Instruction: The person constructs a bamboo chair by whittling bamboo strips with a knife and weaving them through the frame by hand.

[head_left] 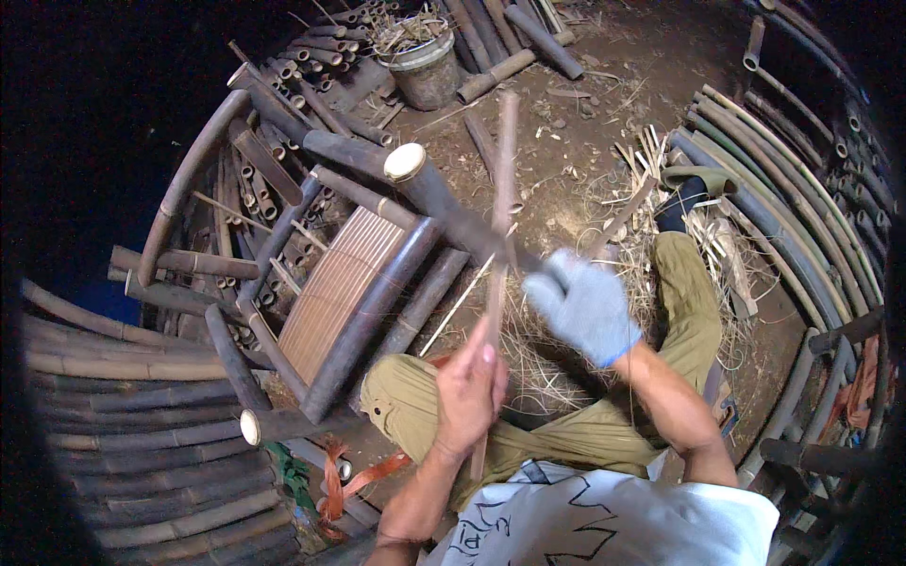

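My left hand (469, 385), bare, is closed round a long flat bamboo strip (506, 160) that points away from me, its near end by my lap. In a grey-blue work glove, my right hand (583, 307) grips a dark blade-like knife (525, 260), smeared by motion. The blade crosses the strip about midway, beyond my left hand; whether it touches the strip I cannot tell. Just left of both hands lies a dark bamboo chair frame (382, 288) with a slatted panel (330, 302), one pale-ended pole (408, 164) reaching toward the strip.
Thin shavings (543, 363) and split sticks litter the ground between my legs. A bucket (425, 71) of scraps stands at the back. Long bamboo poles (774, 203) are stacked at right, a bamboo slat platform (151, 439) lies at left, and orange strips (335, 486) sit near my left arm.
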